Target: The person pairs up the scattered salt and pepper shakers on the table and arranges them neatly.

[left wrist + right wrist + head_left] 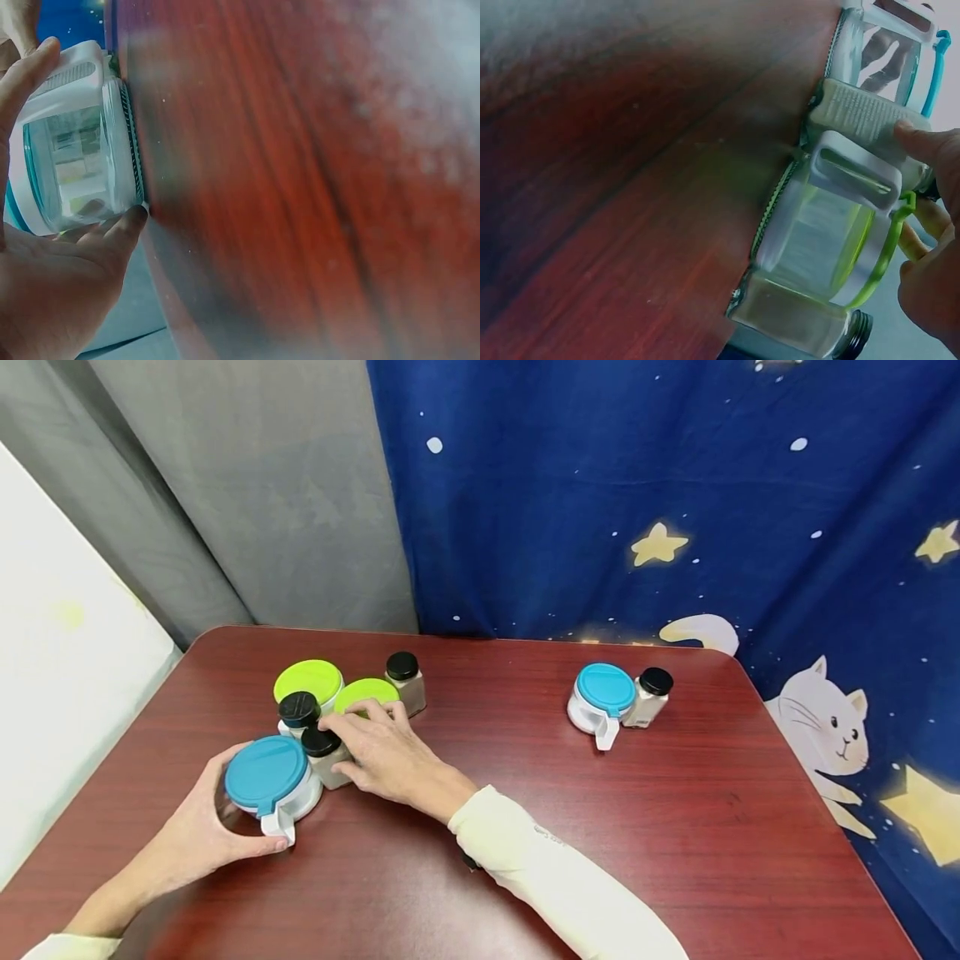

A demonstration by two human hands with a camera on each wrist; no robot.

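My left hand (197,833) holds a clear jar with a blue lid (266,772), fingers around its far side and thumb by its white handle. In the left wrist view this jar (79,169) stands on the table, gripped between thumb and fingers. My right hand (386,756) pinches a black-capped seasoning bottle (328,770) that stands against the jar; its thumb shows on the bottle's side (859,120) in the right wrist view. Right behind are another black-capped bottle (298,710) and two green-lidded jars, one left (307,680) and one partly hidden by my right hand (367,692).
A third black-capped bottle (405,683) stands behind the right green-lidded jar. Farther right on the reddish-brown table (525,793), another blue-lidded jar (606,690) touches or nearly touches a black-capped bottle (648,700). Grey and blue curtains (540,510) hang behind the table.
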